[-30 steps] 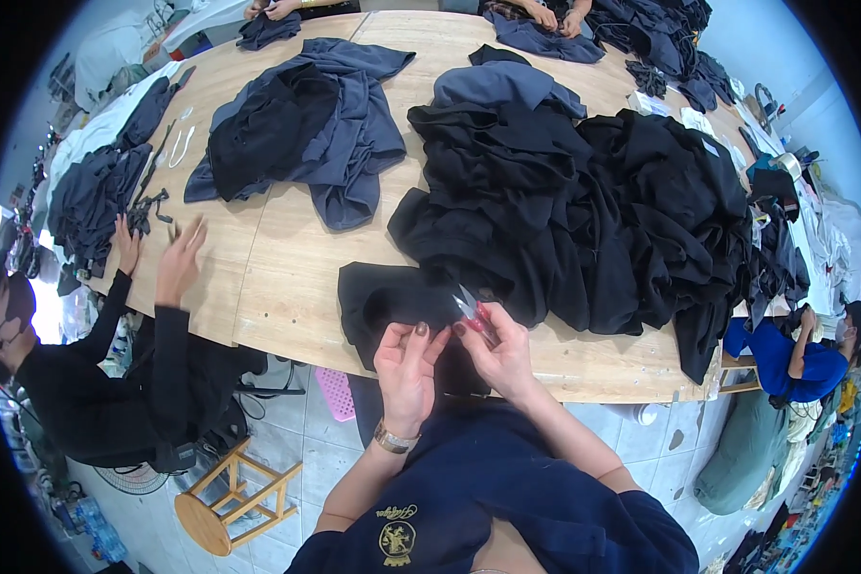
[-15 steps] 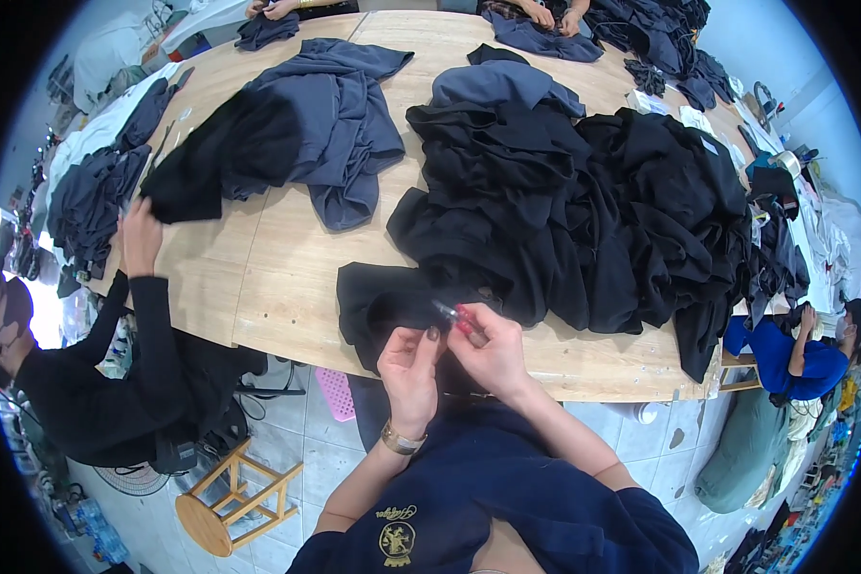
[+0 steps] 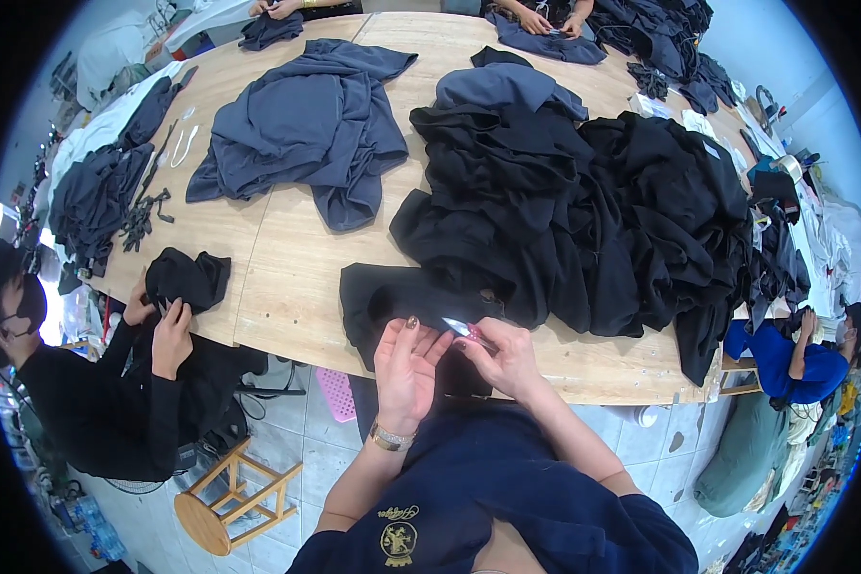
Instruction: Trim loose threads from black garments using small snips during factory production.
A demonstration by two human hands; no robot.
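At the near edge of the table, my right hand [image 3: 509, 358] is closed round a small pair of thread snips [image 3: 457, 327] with red handles and a pale, pointed blade aimed to the left. Close to its tip, my left hand [image 3: 406, 371] is held palm up with the fingers spread; I cannot make out any thread there. Beneath both hands lies a flat piece of black cloth [image 3: 362, 292]. It runs up to a big heap of crumpled black garments [image 3: 497, 182] just beyond and to the right.
Grey-blue garments [image 3: 297, 124] lie in a pile at the left of the wooden table [image 3: 287, 297]. At the left edge a co-worker's hands [image 3: 167, 330] hold black cloth. Other people's hands work at the far side. A wooden stool [image 3: 206, 521] stands on the floor.
My left hand has opened from a pinch into a spread palm, and the snips have turned slightly. The co-worker on the left has drawn the black cloth from the pile toward themselves.
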